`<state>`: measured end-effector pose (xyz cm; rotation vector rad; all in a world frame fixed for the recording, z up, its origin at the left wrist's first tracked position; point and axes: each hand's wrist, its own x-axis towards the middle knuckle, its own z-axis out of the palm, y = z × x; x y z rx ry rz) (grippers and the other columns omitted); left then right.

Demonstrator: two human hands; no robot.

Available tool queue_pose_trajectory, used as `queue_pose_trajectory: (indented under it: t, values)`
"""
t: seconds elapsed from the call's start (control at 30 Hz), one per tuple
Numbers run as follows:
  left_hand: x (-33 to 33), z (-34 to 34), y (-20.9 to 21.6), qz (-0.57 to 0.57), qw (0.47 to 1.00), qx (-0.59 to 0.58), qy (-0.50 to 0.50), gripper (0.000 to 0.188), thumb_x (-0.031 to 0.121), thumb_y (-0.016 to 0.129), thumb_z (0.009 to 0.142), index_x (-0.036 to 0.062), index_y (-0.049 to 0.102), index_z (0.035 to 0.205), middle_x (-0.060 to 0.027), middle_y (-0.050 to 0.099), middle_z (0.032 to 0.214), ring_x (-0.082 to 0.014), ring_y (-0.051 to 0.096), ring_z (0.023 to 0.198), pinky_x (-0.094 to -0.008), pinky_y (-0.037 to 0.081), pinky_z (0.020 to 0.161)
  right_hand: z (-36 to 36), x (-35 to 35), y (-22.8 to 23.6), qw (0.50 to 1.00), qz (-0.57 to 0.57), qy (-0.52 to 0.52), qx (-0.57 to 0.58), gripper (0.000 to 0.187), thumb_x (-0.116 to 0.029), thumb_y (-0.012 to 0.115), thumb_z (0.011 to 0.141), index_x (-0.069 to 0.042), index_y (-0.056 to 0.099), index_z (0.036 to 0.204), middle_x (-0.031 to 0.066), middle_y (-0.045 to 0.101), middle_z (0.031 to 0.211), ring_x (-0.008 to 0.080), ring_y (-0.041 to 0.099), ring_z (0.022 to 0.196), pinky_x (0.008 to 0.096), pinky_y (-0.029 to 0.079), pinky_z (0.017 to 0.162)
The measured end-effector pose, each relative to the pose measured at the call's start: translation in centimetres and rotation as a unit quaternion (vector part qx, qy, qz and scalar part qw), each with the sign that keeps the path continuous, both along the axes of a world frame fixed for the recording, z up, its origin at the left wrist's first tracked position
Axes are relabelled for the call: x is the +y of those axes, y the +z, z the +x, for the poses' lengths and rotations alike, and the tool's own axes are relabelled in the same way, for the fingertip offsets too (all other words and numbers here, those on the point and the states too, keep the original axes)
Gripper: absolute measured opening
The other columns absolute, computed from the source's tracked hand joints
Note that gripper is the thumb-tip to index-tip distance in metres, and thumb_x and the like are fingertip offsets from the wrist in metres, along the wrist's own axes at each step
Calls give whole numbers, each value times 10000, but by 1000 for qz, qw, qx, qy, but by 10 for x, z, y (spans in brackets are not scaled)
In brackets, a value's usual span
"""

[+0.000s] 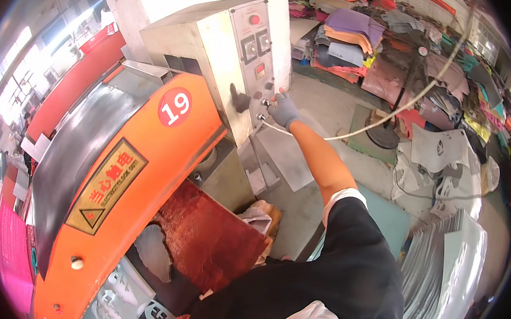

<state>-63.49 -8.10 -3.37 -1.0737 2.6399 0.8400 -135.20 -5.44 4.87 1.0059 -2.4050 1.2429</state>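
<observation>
My right hand [286, 110], in a grey glove, reaches up to the front panel of a metal control box [215, 49]. Its fingers are closed around a small knob [266, 103] low on that panel, partly covered by the fingers. Just below, a pale cable [348, 135] plugs into the panel. Higher up are two square dials [250, 48], a red button [254, 19] and a small red display [260, 69]. A black lever handle [239, 99] sticks out of the box's side. My left hand does not show.
A big orange press arm [160, 148] curves across the left, above a reddish-brown board [207, 234]. Cut-out sheets [114, 305] lie under it. Stacked grey sheets [446, 264] stand at lower right, a pedestal fan [407, 78] and coloured material piles [347, 34] beyond. The cable hangs across the right side.
</observation>
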Motion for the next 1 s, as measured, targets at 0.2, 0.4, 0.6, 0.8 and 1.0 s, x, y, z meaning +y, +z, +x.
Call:
queue_pose_trajectory:
  t: [0.2,0.4,0.6,0.8,1.0]
  values:
    - [4,-37,22,14,998,-28,45,426,186,693,685,71,541,1066,-140,532,922,-346,507,887,-424,409,797,-63,-67,-2,995,-82,61,-9,274,-189,620,712,-38,525,921,260,368,1348,347,549,1049,388,452,866]
    - [0,-50,29,19,997,-39,59,435,187,690,683,70,535,1073,-144,529,929,-350,503,896,-426,405,804,-67,-82,-10,986,-155,19,56,261,-178,597,711,-47,524,924,245,381,1348,379,520,1087,395,424,906]
    - [-5,-65,35,11,998,-35,57,444,188,687,682,70,529,1080,-148,525,936,-354,498,905,-428,402,811,-54,-66,17,996,31,46,68,329,-228,608,721,-48,558,992,229,426,1305,370,468,1145,410,415,929]
    - [-10,-74,36,-11,1000,-15,24,453,188,684,680,69,524,1087,-152,522,943,-358,494,915,-431,398,818,-39,-48,20,999,-13,8,50,424,-289,622,720,-28,535,1043,217,493,1178,362,505,1083,428,422,916]
    - [-24,-68,23,-36,996,28,-75,462,189,681,678,68,518,1093,-155,518,951,-362,489,924,-433,395,825,99,45,-117,976,20,-43,-212,459,-300,556,775,7,488,1109,257,492,1130,393,488,1071,442,415,921]
